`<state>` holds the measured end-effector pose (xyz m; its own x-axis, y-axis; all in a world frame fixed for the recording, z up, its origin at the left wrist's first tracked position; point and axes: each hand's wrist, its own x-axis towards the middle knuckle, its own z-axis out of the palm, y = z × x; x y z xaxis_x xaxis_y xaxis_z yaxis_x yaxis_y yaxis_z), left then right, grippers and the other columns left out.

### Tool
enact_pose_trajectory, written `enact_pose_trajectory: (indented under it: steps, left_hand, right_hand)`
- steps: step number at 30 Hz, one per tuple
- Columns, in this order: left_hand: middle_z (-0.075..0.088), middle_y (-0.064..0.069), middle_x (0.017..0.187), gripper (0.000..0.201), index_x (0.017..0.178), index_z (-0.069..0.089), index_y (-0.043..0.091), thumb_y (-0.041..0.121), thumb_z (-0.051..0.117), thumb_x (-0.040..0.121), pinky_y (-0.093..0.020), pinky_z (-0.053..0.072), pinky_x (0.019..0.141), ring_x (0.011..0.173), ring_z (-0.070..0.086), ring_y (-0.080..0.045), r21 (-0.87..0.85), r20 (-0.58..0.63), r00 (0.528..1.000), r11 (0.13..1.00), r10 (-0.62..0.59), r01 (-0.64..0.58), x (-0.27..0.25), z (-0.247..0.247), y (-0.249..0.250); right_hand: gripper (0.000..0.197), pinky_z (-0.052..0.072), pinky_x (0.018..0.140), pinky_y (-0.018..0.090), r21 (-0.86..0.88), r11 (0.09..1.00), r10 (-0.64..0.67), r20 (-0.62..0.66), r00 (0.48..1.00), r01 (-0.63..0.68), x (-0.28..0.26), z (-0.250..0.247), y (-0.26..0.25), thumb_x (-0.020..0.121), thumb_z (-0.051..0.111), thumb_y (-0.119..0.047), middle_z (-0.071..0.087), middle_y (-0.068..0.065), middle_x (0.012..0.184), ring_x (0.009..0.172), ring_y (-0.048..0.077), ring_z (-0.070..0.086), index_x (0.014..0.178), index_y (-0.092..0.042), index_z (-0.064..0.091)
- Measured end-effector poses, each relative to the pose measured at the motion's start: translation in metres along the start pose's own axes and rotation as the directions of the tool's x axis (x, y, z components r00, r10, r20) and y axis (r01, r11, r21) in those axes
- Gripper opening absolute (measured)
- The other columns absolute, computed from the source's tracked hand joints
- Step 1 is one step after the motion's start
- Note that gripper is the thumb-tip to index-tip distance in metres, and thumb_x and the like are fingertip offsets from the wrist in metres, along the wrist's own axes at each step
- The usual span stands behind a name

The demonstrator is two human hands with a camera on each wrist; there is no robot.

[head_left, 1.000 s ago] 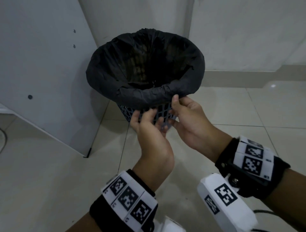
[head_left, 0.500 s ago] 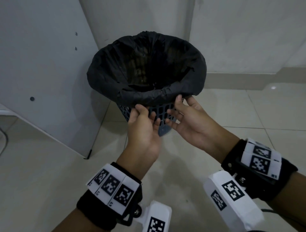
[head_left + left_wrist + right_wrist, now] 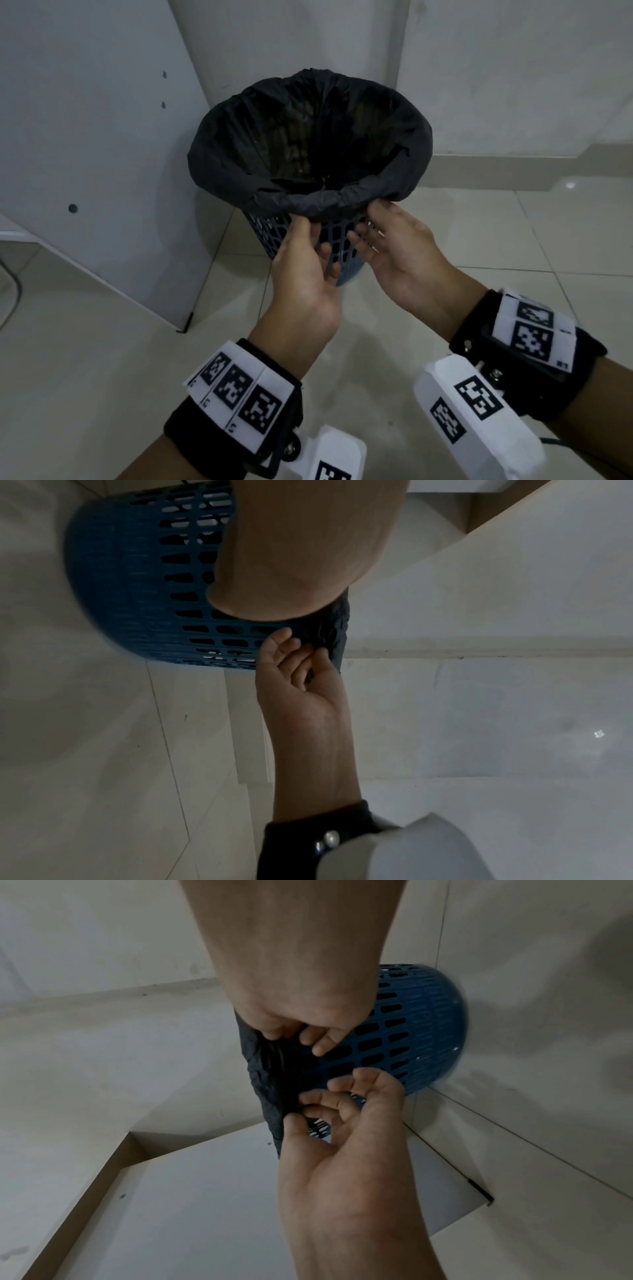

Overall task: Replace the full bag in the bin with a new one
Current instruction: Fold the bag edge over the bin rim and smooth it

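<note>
A blue lattice bin point(image 3: 274, 236) stands on the floor in a corner, lined with a black bag point(image 3: 239, 164) whose hem is folded down over the rim. Both hands are palm-up at the near side of the hem. My left hand point(image 3: 308, 229) pinches the hem between thumb and fingers, which shows best on the left hand point(image 3: 301, 1108) in the right wrist view. My right hand point(image 3: 373, 219) has its thumb on the outside of the hem and fingertips tucked under it. The bag point(image 3: 263, 1074) edge bunches between them over the bin point(image 3: 411, 1042). The bag's contents look dark and unclear.
A white cabinet panel point(image 3: 85, 154) stands close on the bin's left, and walls sit behind it. Pale floor tiles point(image 3: 513, 257) stretch to the right and toward me. A dark cable point(image 3: 13, 284) loops at the far left.
Both hands have turned more palm-up and spread a little apart along the hem. The left fingers have risen from the lattice to the bag's edge. The bag still sits over the rim.
</note>
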<state>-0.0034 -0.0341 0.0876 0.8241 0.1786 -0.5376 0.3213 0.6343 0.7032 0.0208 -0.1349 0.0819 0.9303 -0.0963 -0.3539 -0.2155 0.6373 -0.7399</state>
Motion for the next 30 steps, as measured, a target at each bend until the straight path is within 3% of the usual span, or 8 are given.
enact_pose_trajectory:
  steps: [3,6,10,12,15,23,25,30]
  left_hand:
    - [0.064,0.019,0.079,0.028,0.100,0.072,0.031,0.055,0.060,0.093,-0.023,0.043,0.068,0.067,0.049,-0.005,0.014,0.019,0.999,1.000,-0.026,0.026,-0.006,0.001,-0.001]
    - [0.071,0.015,0.090,0.031,0.110,0.073,0.027,0.050,0.059,0.096,-0.023,0.050,0.075,0.073,0.055,-0.006,-0.040,0.068,0.998,0.999,-0.001,0.004,-0.009,0.000,-0.001]
    - [0.071,0.005,0.121,0.045,0.130,0.064,0.021,0.051,0.050,0.100,-0.022,0.056,0.081,0.095,0.067,-0.008,-0.174,0.129,0.988,0.983,0.089,-0.066,-0.011,-0.005,0.005]
    - [0.071,0.002,0.124,0.048,0.134,0.060,0.021,0.050,0.054,0.097,-0.023,0.057,0.086,0.104,0.070,-0.009,-0.194,0.151,0.977,0.974,0.151,-0.120,-0.014,-0.007,0.012]
    - [0.074,-0.006,0.118,0.040,0.132,0.057,0.014,0.029,0.065,0.096,-0.027,0.058,0.086,0.104,0.072,-0.016,-0.194,0.118,0.956,0.950,0.269,-0.243,-0.011,-0.010,0.021]
    - [0.071,-0.010,0.121,0.033,0.130,0.060,0.007,0.013,0.064,0.097,-0.029,0.060,0.077,0.106,0.071,-0.020,-0.237,0.051,0.961,0.938,0.273,-0.254,0.001,-0.017,0.037]
    - [0.071,-0.010,0.122,0.033,0.130,0.060,0.008,0.013,0.064,0.097,-0.028,0.060,0.075,0.106,0.071,-0.020,-0.247,0.049,0.959,0.934,0.279,-0.259,0.001,-0.017,0.036]
    - [0.070,-0.010,0.122,0.032,0.129,0.061,0.008,0.012,0.063,0.097,-0.028,0.060,0.073,0.108,0.070,-0.021,-0.267,0.051,0.962,0.932,0.268,-0.245,0.004,-0.017,0.035]
  right_hand:
    - [0.024,0.060,0.085,0.032,0.130,0.991,0.005,0.028,1.000,-0.009,-0.006,0.000,-0.005,0.098,0.053,-0.022,0.070,0.008,0.091,0.088,0.021,0.068,0.104,-0.002,0.064]
    - [0.048,0.057,0.093,0.035,0.125,0.992,-0.001,0.096,0.995,-0.011,-0.009,0.003,-0.011,0.095,0.056,-0.043,0.073,0.012,0.111,0.105,0.023,0.071,0.119,-0.002,0.064]
    - [0.042,0.058,0.090,0.032,-0.040,0.999,-0.011,0.125,0.992,0.016,-0.013,0.012,-0.005,0.098,0.057,-0.039,0.072,0.010,0.106,0.098,0.019,0.071,0.123,-0.006,0.063]
    - [0.044,0.058,0.091,0.033,-0.120,0.993,0.010,0.167,0.986,0.011,-0.019,0.015,0.002,0.100,0.053,-0.040,0.072,0.009,0.104,0.094,0.017,0.069,0.123,-0.004,0.064]
    - [0.042,0.057,0.093,0.035,-0.194,0.981,0.057,0.244,0.968,-0.009,-0.027,0.017,0.014,0.101,0.051,-0.039,0.073,0.009,0.109,0.098,0.018,0.070,0.122,-0.006,0.065]
    - [0.041,0.058,0.091,0.038,0.028,0.999,0.029,0.075,0.997,-0.031,-0.022,0.013,0.017,0.103,0.047,-0.034,0.068,0.013,0.112,0.104,0.022,0.067,0.126,-0.001,0.055]
    - [0.035,0.059,0.090,0.038,0.050,0.998,0.037,0.066,0.997,-0.041,-0.015,0.012,0.013,0.104,0.045,-0.030,0.067,0.012,0.113,0.100,0.021,0.068,0.126,-0.004,0.055]
    - [0.023,0.059,0.070,0.029,0.042,0.992,0.117,0.104,0.988,-0.122,-0.003,0.011,0.004,0.107,0.038,-0.009,0.063,0.001,0.088,0.068,0.010,0.058,0.109,-0.014,0.061]
